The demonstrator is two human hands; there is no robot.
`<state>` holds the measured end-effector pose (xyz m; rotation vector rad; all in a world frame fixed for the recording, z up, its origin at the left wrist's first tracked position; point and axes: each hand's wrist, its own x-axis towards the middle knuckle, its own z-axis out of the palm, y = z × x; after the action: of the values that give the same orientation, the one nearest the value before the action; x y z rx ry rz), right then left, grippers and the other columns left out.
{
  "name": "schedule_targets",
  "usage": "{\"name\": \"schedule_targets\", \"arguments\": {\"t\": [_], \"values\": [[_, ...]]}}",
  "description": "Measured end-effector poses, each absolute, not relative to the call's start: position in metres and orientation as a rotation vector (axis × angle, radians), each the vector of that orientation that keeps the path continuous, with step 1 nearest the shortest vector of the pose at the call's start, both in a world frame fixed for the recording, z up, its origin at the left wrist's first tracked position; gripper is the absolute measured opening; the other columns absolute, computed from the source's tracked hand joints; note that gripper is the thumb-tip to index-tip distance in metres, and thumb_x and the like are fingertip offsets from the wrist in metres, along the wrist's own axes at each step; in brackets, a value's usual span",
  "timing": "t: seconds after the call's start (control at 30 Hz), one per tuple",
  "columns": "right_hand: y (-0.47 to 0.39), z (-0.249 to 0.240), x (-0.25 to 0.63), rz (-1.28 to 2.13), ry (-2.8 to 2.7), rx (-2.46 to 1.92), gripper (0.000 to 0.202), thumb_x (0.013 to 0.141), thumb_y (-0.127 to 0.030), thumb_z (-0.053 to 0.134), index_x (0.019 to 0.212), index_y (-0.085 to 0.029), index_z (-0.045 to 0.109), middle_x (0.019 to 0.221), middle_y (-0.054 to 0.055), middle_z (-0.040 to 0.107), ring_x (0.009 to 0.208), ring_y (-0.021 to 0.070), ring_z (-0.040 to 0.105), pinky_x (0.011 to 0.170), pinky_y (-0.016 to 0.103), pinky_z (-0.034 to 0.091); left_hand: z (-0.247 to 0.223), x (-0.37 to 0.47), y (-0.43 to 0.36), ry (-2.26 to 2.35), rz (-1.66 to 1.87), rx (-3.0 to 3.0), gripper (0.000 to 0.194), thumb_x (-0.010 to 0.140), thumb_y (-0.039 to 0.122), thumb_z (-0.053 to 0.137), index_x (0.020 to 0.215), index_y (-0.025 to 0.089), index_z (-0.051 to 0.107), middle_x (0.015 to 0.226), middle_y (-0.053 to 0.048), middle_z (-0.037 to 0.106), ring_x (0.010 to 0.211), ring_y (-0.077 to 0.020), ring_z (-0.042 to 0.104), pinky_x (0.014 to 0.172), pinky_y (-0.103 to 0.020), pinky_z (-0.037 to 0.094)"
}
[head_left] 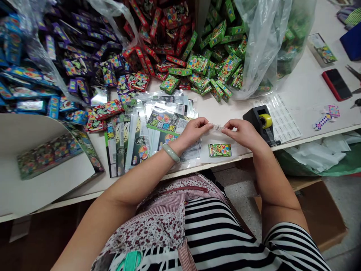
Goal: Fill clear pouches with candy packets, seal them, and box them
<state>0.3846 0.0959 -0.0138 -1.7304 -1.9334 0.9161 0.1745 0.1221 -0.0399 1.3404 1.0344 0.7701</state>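
Between my two hands, just above the table, a small clear round sticker (218, 128) with dark print is stretched out. My left hand (194, 131), with a pale green bangle on its wrist, pinches the sticker's left side. The right side is pinched by the thumb and finger of my right hand (239, 131). Below them a small green candy box (220, 150) lies flat near the table edge. Under and beside my left forearm are overlapping printed plastic pouches (138, 139). A black tape dispenser (255, 118) with yellow tape stands right of my right hand.
Heaps of purple boxes (81, 64), red boxes (175, 22) and green boxes (222, 37) fill the back. A sheet of stickers (284, 120) lies behind the dispenser. Farther right is a red-cased phone (337, 83). An open carton (42, 169) stands at the left.
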Motion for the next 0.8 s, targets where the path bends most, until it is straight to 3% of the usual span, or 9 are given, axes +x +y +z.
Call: {"name": "schedule_targets", "arguments": {"t": [0.17,0.33,0.53,0.7,0.8], "values": [[0.0954,-0.0108,0.3855,0.923,-1.949,-1.733,0.016,0.080,-0.035,0.068,0.074,-0.020,0.072,0.075,0.003,0.072,0.068,0.0168,0.057,0.063,0.030,0.038,-0.0397,0.1787,0.1219,0.996,0.819,1.303,0.005,0.080,0.015,0.067,0.079,0.017,0.063,0.071,0.003,0.058,0.065,-0.0106,0.050,0.065,-0.025,0.039],[0.0952,-0.0054,0.3839,0.955,-1.974,-1.726,0.018,0.081,-0.036,0.067,0.074,-0.020,0.072,0.075,0.004,0.072,0.070,0.0180,0.060,0.064,0.030,0.039,-0.0396,0.1786,0.1235,1.038,0.800,1.366,0.013,0.081,0.020,0.067,0.070,0.017,0.061,0.066,0.003,0.056,0.062,-0.0108,0.048,0.063,-0.025,0.039],[0.0968,-0.0092,0.3861,0.968,-1.973,-1.747,0.018,0.082,-0.035,0.067,0.075,-0.020,0.072,0.076,0.004,0.073,0.071,0.0185,0.060,0.066,0.031,0.040,-0.0391,0.1776,0.1243,1.012,0.815,1.407,0.008,0.080,0.018,0.065,0.072,0.018,0.061,0.068,0.002,0.058,0.064,-0.0113,0.049,0.065,-0.026,0.040],[0.0999,-0.0103,0.3903,0.987,-1.991,-1.720,0.024,0.083,-0.041,0.065,0.078,-0.019,0.073,0.076,0.004,0.073,0.072,0.0185,0.061,0.068,0.030,0.041,-0.0404,0.1794,0.1237,1.045,0.769,1.469,0.023,0.085,0.028,0.063,0.067,0.017,0.057,0.062,0.003,0.051,0.062,-0.0105,0.044,0.061,-0.025,0.037],[0.1014,-0.0095,0.3923,0.992,-1.993,-1.756,0.024,0.083,-0.040,0.066,0.080,-0.017,0.074,0.078,0.004,0.073,0.072,0.0176,0.061,0.069,0.030,0.042,-0.0452,0.1790,0.1237,0.986,0.764,1.476,0.010,0.085,0.024,0.064,0.080,0.015,0.062,0.071,0.002,0.057,0.067,-0.0104,0.050,0.066,-0.024,0.041]]}}
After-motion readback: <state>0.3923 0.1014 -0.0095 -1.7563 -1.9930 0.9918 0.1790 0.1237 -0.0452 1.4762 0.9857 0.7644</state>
